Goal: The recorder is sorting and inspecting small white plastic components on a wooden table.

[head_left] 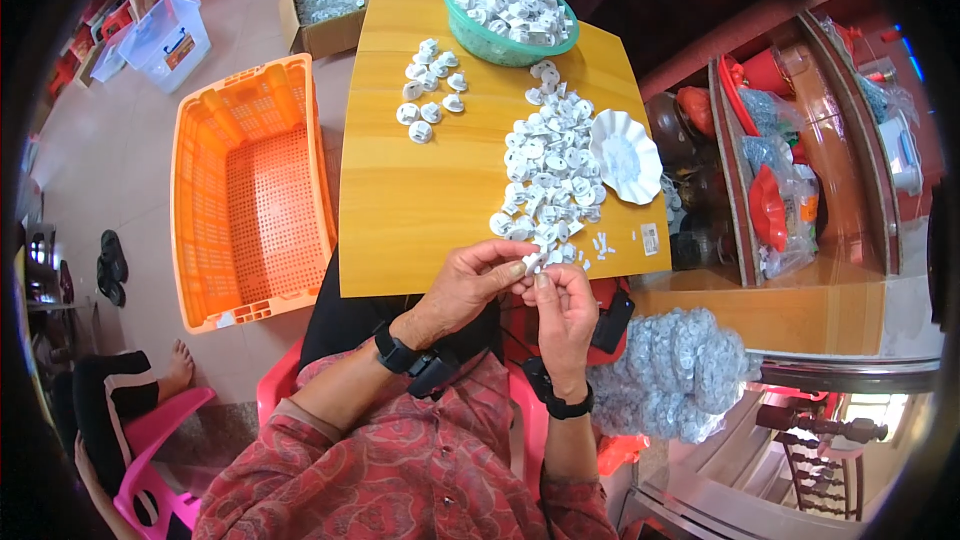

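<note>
At the table's near edge, my left hand (468, 285) pinches a small white plastic part (532, 262) between thumb and fingers. My right hand (562, 310) meets it there, its thumb and fingertips closed at the same part. Whether a second tiny piece sits in the right fingertips is hidden. Just beyond my hands spreads a heap of similar white plastic parts (550, 155). A few small white slivers (600, 245) lie right of my fingers. Beside the heap is a white wavy-rimmed dish (645, 175) with small pieces in it. Several separate white parts (430, 112) stand at the table's far left.
A green basin (463, 32) full of white parts stands at the far end of the wooden table (400, 210). To the left are an orange crate (185, 200), a cardboard box (345, 37) and a clear bin (195, 25). Bagged grey pieces (670, 370) sit at right; another person's leg (110, 400) shows lower left.
</note>
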Demonstrator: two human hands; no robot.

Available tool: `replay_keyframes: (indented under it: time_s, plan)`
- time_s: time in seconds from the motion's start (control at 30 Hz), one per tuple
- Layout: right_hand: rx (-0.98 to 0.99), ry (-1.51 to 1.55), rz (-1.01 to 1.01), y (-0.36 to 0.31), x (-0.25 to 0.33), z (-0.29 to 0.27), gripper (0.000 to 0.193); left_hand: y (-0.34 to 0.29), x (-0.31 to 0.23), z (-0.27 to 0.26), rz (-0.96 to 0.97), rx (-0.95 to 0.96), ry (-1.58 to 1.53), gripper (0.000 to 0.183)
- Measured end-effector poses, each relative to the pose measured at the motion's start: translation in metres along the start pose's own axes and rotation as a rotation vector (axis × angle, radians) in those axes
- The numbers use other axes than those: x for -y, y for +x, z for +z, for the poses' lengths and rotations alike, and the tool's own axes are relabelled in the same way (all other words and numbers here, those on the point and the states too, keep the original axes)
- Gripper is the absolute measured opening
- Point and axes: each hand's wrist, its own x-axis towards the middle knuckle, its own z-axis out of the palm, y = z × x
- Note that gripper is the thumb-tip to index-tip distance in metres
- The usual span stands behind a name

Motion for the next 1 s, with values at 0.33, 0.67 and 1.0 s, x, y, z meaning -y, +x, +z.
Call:
replay_keyframes:
  time_s: [0.33,0.67,1.0]
  plan:
    - [0.014,-0.182,0.003,-0.001,-0.004,-0.003,0.007,0.002,-0.026,-0.011,0.139,-0.165,0.249,0.024]
    - [0.102,-0.396,-0.036,-0.008,-0.004,-0.007,0.009,0.037,-0.097,-0.087,0.599,-0.859,1.464,0.021]
    - [0.076,-0.418,-0.052,-0.007,-0.013,-0.018,0.009,0.074,-0.116,-0.103,0.54,-0.855,1.494,0.03]
